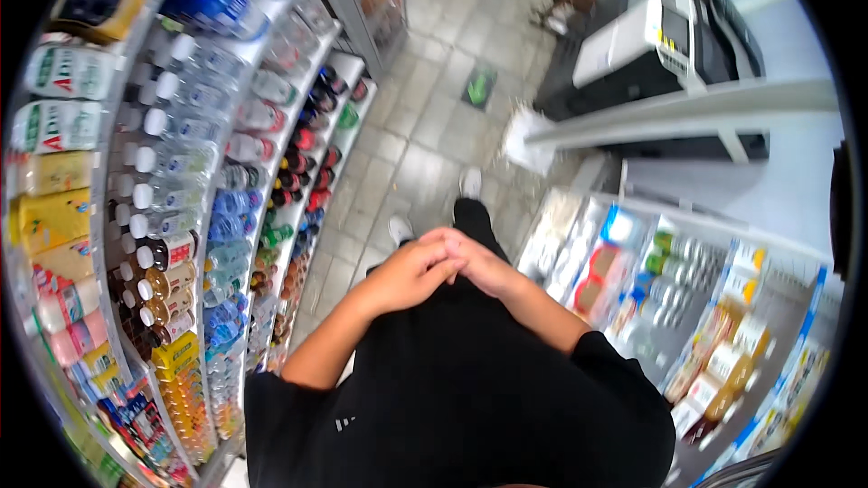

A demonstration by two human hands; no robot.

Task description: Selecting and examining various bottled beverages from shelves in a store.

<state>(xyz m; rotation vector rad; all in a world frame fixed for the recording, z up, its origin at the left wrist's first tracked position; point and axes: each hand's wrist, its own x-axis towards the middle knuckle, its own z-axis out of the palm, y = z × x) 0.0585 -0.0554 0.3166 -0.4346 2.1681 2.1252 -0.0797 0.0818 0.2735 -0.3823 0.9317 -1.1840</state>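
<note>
My left hand and my right hand are clasped together in front of my black shirt. Their fingers are closed and overlap, and no object shows between them. What lies under the palms is hidden. Both hands are away from the shelves on either side. Below them, a dark trouser leg and a white shoe show on the floor, with a second white shoe to the left.
Left, tiered shelves hold clear water bottles, dark-capped drinks and yellow packs. Right, a low rack carries bottles and packages. A white-and-black machine stands farther right. A green floor marker lies on grey tiles.
</note>
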